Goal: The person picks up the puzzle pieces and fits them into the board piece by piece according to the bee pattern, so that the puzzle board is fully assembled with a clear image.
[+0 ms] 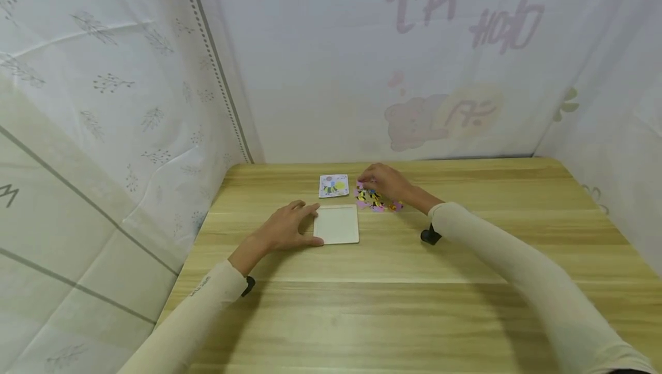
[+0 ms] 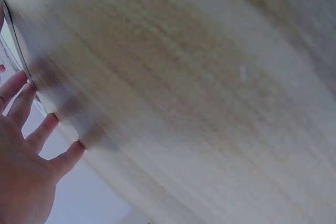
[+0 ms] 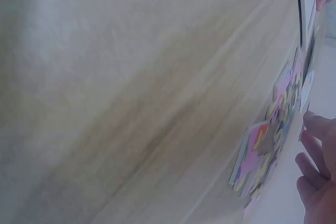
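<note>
A shallow cream-white puzzle tray [image 1: 336, 226] lies on the table. My left hand [image 1: 288, 227] is at its left side, thumb at the near left corner and index finger at the far left corner, fingers spread. To the right of the tray's far corner lies a pile of jigsaw puzzle pieces [image 1: 376, 206], pink, yellow and black. Over the far side of that pile, my right hand [image 1: 387, 181] pinches a pink puzzle piece between thumb and index finger, mostly covered by the fingertips. The right wrist view shows the pieces [image 3: 257, 150] overlapping beside the right hand [image 3: 320, 166].
A small picture card [image 1: 333, 186] with a bee on it lies just behind the tray. The wooden table [image 1: 331, 316] extends toward me, with its far edge against a printed curtain [image 1: 320, 75]. More curtain hangs at both sides.
</note>
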